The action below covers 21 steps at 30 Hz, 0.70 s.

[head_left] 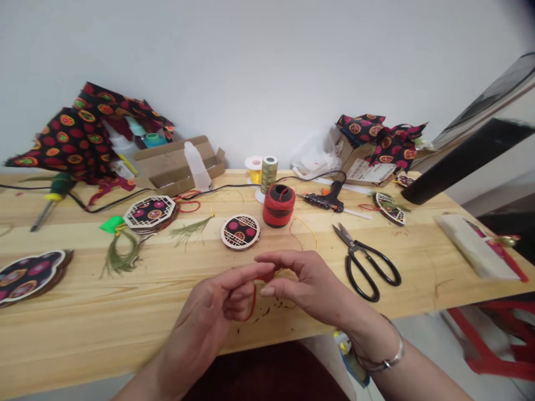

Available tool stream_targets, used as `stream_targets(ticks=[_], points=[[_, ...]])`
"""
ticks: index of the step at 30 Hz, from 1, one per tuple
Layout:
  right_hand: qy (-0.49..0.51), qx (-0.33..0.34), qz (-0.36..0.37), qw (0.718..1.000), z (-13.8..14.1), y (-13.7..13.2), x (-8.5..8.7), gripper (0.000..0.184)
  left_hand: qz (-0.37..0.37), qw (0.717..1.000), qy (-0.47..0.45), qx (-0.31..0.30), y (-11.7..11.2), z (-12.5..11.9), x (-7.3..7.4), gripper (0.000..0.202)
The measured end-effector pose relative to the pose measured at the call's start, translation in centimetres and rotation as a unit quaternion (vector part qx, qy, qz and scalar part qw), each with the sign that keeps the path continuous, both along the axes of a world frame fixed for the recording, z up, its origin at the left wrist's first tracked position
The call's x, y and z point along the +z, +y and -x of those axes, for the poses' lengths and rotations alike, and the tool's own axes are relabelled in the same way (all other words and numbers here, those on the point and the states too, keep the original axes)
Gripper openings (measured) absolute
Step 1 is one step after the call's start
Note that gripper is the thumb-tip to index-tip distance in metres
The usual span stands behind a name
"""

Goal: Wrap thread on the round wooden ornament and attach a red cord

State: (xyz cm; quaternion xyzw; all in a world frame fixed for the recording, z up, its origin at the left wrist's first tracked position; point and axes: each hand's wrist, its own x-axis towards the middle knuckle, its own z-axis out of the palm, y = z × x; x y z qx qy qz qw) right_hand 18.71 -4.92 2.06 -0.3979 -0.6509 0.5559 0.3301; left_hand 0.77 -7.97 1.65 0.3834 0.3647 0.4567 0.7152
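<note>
Above the front part of the table, my left hand [209, 312] has its index finger stretched out and the other fingers curled on a thin red cord [253, 303] that hangs in a loop. My right hand [311, 287] meets it from the right, thumb and fingers bent about the left index fingertip, with red cord between them; part of this grip is hidden. Just beyond the hands lies a round patterned ornament [240, 231] with a pale lattice frame. A spool of red cord [279, 206] stands behind it. Black-handled scissors [363, 262] lie open right of my right hand.
A glue gun [326, 197], a gold-green thread spool [269, 174] and a cardboard box [179, 167] are farther back. Left are an octagonal ornament [150, 213], a green tassel [121, 250] and a screwdriver [54, 195]. A black tube [463, 161] leans at right.
</note>
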Motion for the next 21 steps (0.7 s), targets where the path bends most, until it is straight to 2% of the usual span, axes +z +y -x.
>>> stream_targets(ticks=[3, 6, 9, 11, 15, 19, 21], points=[[-0.009, -0.014, 0.043, 0.999, 0.2, 0.2, 0.2, 0.009, -0.013, 1.000, 0.025, 0.003, -0.3, 0.1, 0.0, 0.061], [-0.032, -0.045, 0.047, 0.997, 0.2, 0.3, 0.1, 0.010, -0.018, 0.999, 0.040, 0.012, -0.5, 0.1, -0.4, 0.061], [-0.048, -0.046, -0.003, 0.998, -0.1, 0.2, -0.1, 0.012, 0.008, 0.997, 0.071, 0.038, -0.5, -0.1, -0.9, 0.049], [-0.062, -0.044, -0.043, 0.996, -0.3, 0.0, 0.0, 0.012, 0.028, 0.989, 0.134, 0.051, -0.5, -0.3, -1.0, 0.043], [-0.114, -0.041, -0.118, 0.986, -0.4, -0.3, 0.3, 0.011, -0.043, 0.956, 0.288, 0.023, -0.3, -0.9, -0.6, 0.030], [-0.160, -0.034, -0.184, 0.969, -0.4, -0.3, 0.3, 0.012, -0.084, 0.940, 0.329, -0.022, -0.1, -1.2, -0.3, 0.024], [-0.167, -0.075, -0.222, 0.958, -1.1, -0.3, 0.6, 0.012, -0.083, 0.935, 0.345, -0.011, -0.1, -1.2, -0.4, 0.023]])
